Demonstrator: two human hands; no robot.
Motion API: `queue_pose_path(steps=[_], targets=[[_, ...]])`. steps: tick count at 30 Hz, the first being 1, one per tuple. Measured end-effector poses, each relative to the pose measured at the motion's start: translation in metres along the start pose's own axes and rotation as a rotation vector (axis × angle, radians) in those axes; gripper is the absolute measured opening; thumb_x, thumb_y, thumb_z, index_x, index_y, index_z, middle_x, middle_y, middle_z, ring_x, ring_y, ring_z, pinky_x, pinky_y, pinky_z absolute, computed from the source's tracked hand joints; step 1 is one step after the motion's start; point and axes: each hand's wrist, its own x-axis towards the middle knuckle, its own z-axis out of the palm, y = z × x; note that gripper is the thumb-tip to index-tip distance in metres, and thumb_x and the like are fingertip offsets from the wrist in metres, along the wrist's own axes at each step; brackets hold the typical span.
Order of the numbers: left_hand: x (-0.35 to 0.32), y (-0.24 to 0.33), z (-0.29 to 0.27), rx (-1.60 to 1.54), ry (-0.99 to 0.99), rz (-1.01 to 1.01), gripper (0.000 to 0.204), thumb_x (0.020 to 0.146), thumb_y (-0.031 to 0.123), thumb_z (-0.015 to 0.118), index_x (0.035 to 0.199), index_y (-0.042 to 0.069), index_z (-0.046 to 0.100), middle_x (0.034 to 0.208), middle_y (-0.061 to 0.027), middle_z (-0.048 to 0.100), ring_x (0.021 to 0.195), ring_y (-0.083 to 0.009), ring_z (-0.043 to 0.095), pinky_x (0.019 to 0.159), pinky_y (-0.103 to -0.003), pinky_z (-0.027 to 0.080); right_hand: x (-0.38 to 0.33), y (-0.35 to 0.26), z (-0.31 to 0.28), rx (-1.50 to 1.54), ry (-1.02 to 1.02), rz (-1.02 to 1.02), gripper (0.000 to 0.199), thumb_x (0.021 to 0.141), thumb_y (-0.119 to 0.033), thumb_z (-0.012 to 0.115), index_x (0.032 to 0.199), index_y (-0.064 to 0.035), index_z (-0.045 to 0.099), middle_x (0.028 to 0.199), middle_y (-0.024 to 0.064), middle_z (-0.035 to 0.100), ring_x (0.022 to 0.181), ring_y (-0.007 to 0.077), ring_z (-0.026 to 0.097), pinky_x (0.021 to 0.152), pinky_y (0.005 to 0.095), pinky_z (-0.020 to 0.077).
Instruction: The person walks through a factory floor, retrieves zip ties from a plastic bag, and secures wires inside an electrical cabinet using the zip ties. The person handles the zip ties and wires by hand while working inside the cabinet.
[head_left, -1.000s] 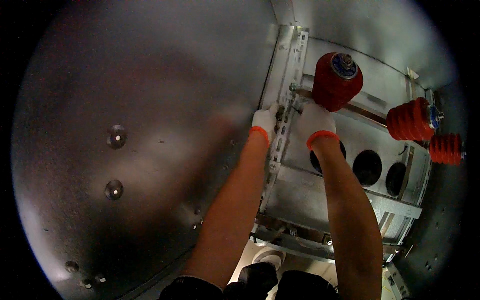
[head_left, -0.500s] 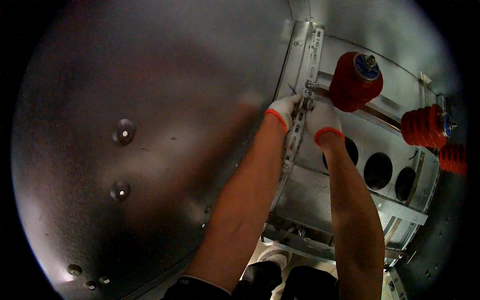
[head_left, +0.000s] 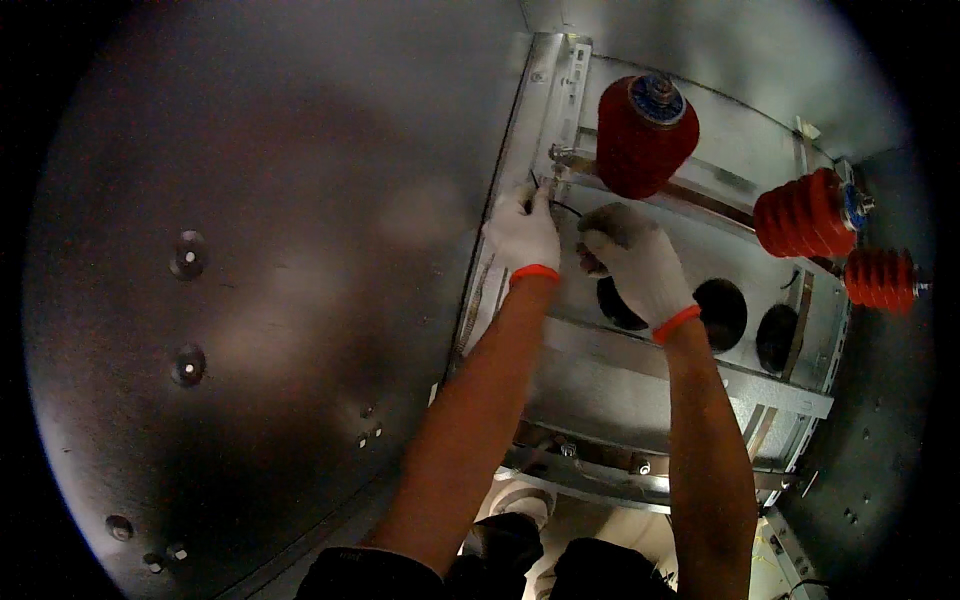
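Above centre, drew curled right hand [head_left: 638,252] away from slotted rail [head_left: 577,82], seemingly leaving work to narrowed left hand [head_left: 524,235]; couldn't tell either hold.

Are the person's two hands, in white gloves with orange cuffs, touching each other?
Apart: the head view shows a strip of grey metal panel between the left hand and the right hand.
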Motion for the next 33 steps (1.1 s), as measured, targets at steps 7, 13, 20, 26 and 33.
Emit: queue_pose_path(steps=[7,13,20,26,33], targets=[[0.025,-0.001,0.003,-0.044,-0.025,-0.324,0.033,0.085,0.024,0.074,0.107,0.000,0.075,0.103,-0.0215,0.073,0.093,-0.0338,0.071,0.084,-0.040,0.053,-0.031,0.012,-0.029,0.420,-0.116,-0.122,0.037,0.094,-0.007,0.061,0.128,0.0061,0.058,0.118,0.0114,0.069,0.103,0.0179,0.065,0.093,0.0307,0.0511],[0.028,-0.001,0.004,0.183,-0.036,-0.257,0.031,0.087,0.023,0.070,0.107,0.000,0.075,0.103,-0.0222,0.073,0.094,-0.0347,0.071,0.086,-0.039,0.053,-0.030,0.031,-0.034,0.423,-0.188,-0.136,0.045,0.093,-0.002,0.056,0.137,0.0062,0.050,0.128,0.0135,0.064,0.114,0.0196,0.062,0.100,0.0312,0.0486],[0.027,-0.003,-0.005,0.157,0.019,-0.029,0.031,0.089,0.024,0.068,0.105,-0.002,0.073,0.095,-0.0224,0.073,0.090,-0.0349,0.070,0.083,-0.041,0.053,-0.030,0.039,-0.031,0.543,-0.148,-0.123,0.043,0.095,-0.004,0.056,0.137,0.0042,0.053,0.127,0.0121,0.066,0.112,0.0197,0.065,0.095,0.0311,0.0513],[0.016,-0.001,-0.016,0.118,-0.094,0.227,0.031,0.090,0.024,0.070,0.107,-0.002,0.073,0.101,-0.0199,0.074,0.091,-0.0286,0.072,0.083,-0.035,0.053,-0.035,0.039,-0.028,0.481,-0.083,-0.072,0.039,0.100,-0.011,0.055,0.136,0.0048,0.053,0.123,0.0122,0.067,0.108,0.0191,0.066,0.093,0.0299,0.0527],[0.038,-0.008,-0.031,-0.251,-0.515,0.026,0.028,0.089,0.016,0.070,0.108,-0.004,0.072,0.093,-0.0112,0.076,0.087,-0.0147,0.069,0.080,-0.027,0.052,-0.034,0.048,-0.020,0.472,-0.015,-0.052,0.031,0.102,-0.013,0.053,0.125,0.0063,0.057,0.112,0.0137,0.070,0.098,0.0185,0.068,0.089,0.0302,0.0547]])
